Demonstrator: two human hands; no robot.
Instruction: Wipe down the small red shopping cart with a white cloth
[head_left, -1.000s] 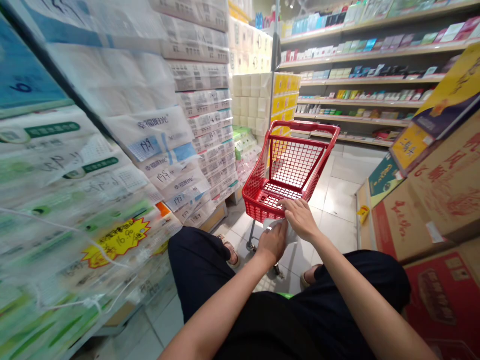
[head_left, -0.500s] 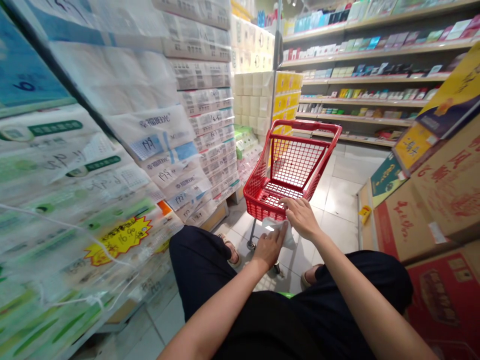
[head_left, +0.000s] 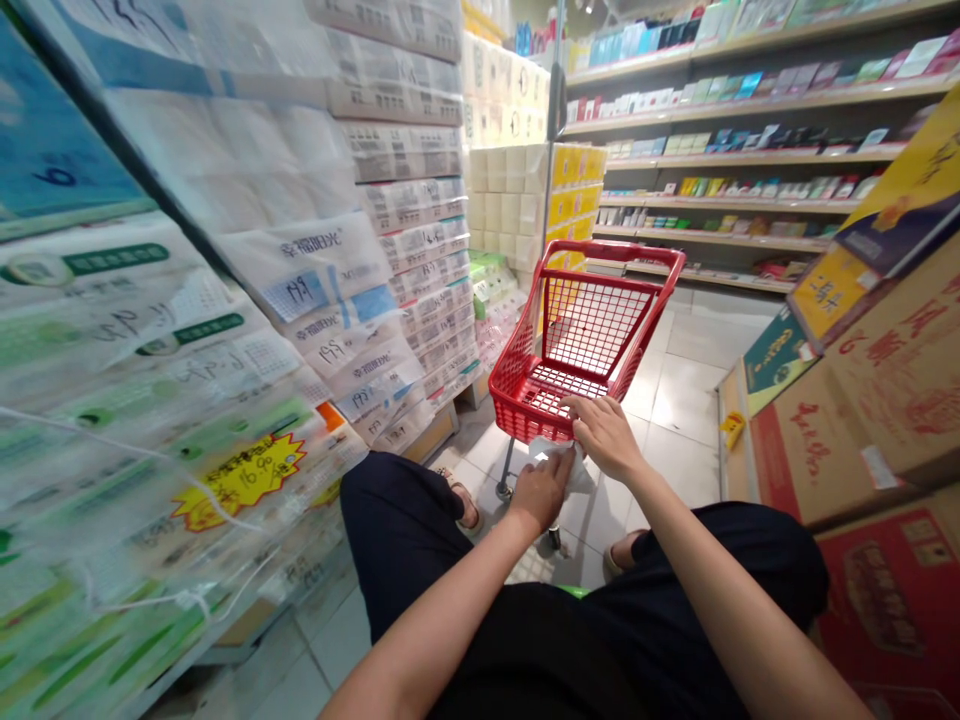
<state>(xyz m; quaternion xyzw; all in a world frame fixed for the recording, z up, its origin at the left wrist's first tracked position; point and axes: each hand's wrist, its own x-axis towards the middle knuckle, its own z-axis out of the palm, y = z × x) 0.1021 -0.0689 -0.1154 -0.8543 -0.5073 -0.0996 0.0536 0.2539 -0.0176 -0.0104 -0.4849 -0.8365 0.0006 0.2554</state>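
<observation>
A red shopping cart (head_left: 592, 320) with a plastic mesh basket stands just in front of me. My left hand (head_left: 541, 490) is at the basket's lower near edge, its fingers over a thin white wipe (head_left: 549, 450) pressed there; whether it is cloth or paper I cannot tell. My right hand (head_left: 604, 432) bends its fingers over the basket's near corner, close beside the left one. A corner of the wipe also shows below the right hand. The undersides of both hands are hidden.
Tall stacks of wrapped tissue packs (head_left: 330, 340) line the left, with a yellow price sign (head_left: 240, 480) and a white cord. Cardboard boxes (head_left: 840, 430) are piled on the right. Shelves of small goods (head_left: 750, 190) stand behind the cart. My knees flank the cart on the tiled floor (head_left: 686, 390).
My left hand has shifted very slightly, and the wipe under it is a little more crumpled. My right hand stays at the basket's corner.
</observation>
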